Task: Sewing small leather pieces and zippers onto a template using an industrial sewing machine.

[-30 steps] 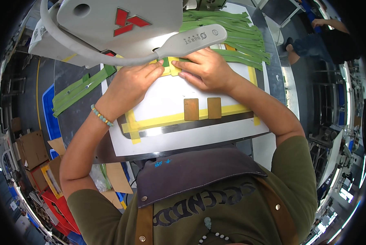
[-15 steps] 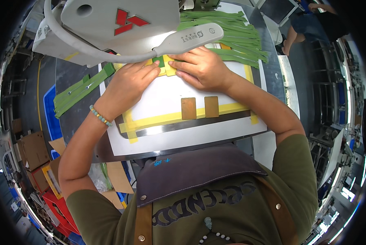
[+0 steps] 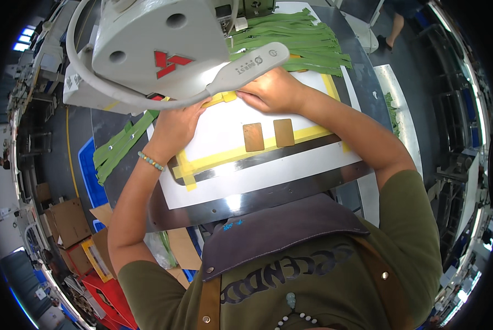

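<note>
My left hand (image 3: 176,129), with a beaded bracelet at its wrist, reaches under the grey machine head (image 3: 158,49). A grey lamp arm covers its fingers. My right hand (image 3: 276,91) lies across from it, its thumb beside a yellow strip (image 3: 224,98) on the white sheet (image 3: 219,129). The lamp handle (image 3: 249,66) hides most of the right fingers, so I cannot see what they grip, if anything. Green zippers (image 3: 126,143) with metal pulls lie to the left of my left hand. More green zippers (image 3: 296,41) are piled beyond my right hand.
Two brown rectangular plates (image 3: 253,137) (image 3: 284,132) lie on the sheet near its yellow-taped front edge. A dark metal table (image 3: 202,214) is underneath. Blue bin (image 3: 92,170) and cardboard boxes (image 3: 67,220) stand at left. Another person's leg (image 3: 396,30) shows at far right.
The whole view has shifted and tilted, bringing more of the machine head into sight. My fingers, seen pressing at the yellow strip before, are now mostly behind the lamp. The green patch there no longer shows.
</note>
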